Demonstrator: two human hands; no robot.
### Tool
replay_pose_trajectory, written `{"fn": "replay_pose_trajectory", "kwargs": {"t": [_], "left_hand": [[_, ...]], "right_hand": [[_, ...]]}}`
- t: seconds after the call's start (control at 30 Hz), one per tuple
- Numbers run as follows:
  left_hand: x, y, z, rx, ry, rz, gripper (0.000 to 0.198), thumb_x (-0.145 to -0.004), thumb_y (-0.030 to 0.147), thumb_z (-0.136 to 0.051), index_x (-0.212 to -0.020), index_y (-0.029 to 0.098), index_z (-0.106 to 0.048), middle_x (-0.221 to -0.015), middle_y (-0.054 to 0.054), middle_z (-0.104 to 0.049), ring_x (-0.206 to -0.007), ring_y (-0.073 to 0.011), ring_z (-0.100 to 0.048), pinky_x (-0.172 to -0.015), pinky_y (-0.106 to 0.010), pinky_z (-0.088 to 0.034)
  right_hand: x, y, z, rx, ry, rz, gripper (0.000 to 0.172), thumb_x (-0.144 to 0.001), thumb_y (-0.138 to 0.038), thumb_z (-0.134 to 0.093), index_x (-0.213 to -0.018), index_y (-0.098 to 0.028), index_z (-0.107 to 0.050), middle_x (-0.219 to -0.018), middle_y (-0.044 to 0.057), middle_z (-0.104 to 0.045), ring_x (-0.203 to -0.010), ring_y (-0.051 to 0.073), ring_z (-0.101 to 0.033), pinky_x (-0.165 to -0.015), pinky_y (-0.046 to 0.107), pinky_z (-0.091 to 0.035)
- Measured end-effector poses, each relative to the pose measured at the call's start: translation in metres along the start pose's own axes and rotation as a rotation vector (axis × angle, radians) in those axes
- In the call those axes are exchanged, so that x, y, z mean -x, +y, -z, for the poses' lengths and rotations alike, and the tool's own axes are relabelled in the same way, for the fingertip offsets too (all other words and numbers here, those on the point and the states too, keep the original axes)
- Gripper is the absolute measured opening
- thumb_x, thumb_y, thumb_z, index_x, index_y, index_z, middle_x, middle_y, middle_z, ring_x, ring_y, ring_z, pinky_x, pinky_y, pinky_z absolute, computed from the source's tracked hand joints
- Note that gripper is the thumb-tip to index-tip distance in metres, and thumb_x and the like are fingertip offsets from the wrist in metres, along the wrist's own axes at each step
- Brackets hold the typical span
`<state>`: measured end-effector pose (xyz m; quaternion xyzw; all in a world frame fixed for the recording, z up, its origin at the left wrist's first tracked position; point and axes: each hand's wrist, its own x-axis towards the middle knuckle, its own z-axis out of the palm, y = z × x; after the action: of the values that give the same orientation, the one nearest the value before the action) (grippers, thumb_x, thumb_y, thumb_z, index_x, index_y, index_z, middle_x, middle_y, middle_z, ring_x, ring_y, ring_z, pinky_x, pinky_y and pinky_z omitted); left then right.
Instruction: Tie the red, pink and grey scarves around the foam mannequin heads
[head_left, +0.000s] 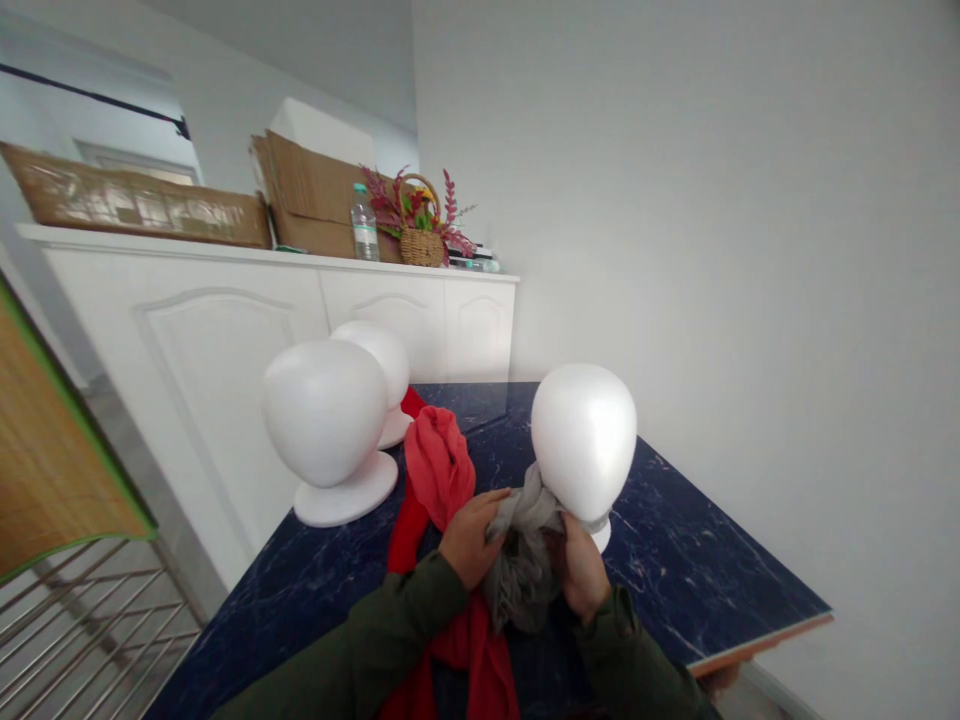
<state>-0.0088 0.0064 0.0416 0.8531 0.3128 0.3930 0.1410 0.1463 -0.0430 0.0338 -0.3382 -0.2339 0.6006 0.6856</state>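
A grey scarf (523,560) is bunched between both my hands at the base of a white foam mannequin head (585,440) standing on the dark blue marble table (697,560). My left hand (471,535) is closed on the scarf's left side. My right hand (581,568) grips its right side, close to the head's neck. A red scarf (442,470) lies heaped just left of my left hand and trails down toward me.
Two more white foam heads (326,415) (382,355) stand at the table's left. A white cabinet (225,330) behind carries cardboard boxes (307,195), a water bottle (364,225) and a flower basket (421,225). A metal rack (82,620) is at lower left.
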Motion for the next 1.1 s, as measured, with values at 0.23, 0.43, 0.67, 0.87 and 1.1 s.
{"fn": "replay_pose_trajectory", "kwargs": {"t": [0.23,0.43,0.67,0.87,1.1], "left_hand": [[-0.014,-0.030,0.007,0.227,0.156,0.360,0.022,-0.077,0.026,-0.041,-0.085,0.017,-0.059,-0.084,-0.004,-0.064,-0.085,-0.0193,-0.058,-0.080,-0.037,-0.045],[-0.013,-0.032,-0.004,0.514,0.208,0.532,0.026,-0.076,0.034,-0.037,-0.086,0.016,-0.053,-0.079,-0.004,-0.061,-0.078,-0.0188,-0.058,-0.071,-0.034,-0.047],[0.004,0.017,0.006,0.058,-0.093,0.021,0.033,-0.066,0.043,-0.054,-0.087,0.016,-0.053,-0.080,-0.004,-0.055,-0.073,-0.0179,-0.053,-0.068,-0.030,-0.041],[-0.003,0.034,-0.025,0.017,-0.296,0.291,0.032,-0.066,0.043,-0.056,-0.082,0.016,-0.055,-0.078,-0.006,-0.060,-0.073,-0.0224,-0.056,-0.063,-0.031,-0.040],[-0.028,-0.019,-0.004,0.271,-0.132,0.494,0.022,-0.068,0.016,-0.042,-0.085,0.013,-0.055,-0.085,-0.005,-0.063,-0.082,-0.0190,-0.058,-0.072,-0.029,-0.044]], "right_hand": [[0.010,-0.019,0.028,0.101,0.187,0.050,0.041,-0.069,-0.034,-0.062,-0.108,-0.023,-0.055,-0.100,0.001,-0.064,-0.078,0.017,-0.062,-0.059,0.026,-0.049],[0.010,-0.021,0.038,-0.260,0.114,0.009,0.032,-0.072,-0.024,-0.058,-0.104,-0.023,-0.057,-0.091,-0.001,-0.067,-0.085,0.019,-0.062,-0.069,0.032,-0.052],[0.016,-0.016,0.035,-0.331,0.009,-0.084,0.023,-0.075,-0.025,-0.055,-0.097,-0.021,-0.061,-0.091,0.001,-0.067,-0.091,0.019,-0.060,-0.075,0.032,-0.051],[0.022,-0.018,0.024,-0.270,-0.116,-0.230,0.027,-0.076,-0.032,-0.056,-0.097,-0.015,-0.061,-0.091,0.006,-0.067,-0.090,0.019,-0.061,-0.075,0.032,-0.050],[0.017,-0.048,0.056,-0.318,-0.036,-0.170,0.020,-0.078,-0.025,-0.053,-0.093,-0.018,-0.062,-0.085,0.002,-0.068,-0.083,0.017,-0.062,-0.076,0.031,-0.049]]}}
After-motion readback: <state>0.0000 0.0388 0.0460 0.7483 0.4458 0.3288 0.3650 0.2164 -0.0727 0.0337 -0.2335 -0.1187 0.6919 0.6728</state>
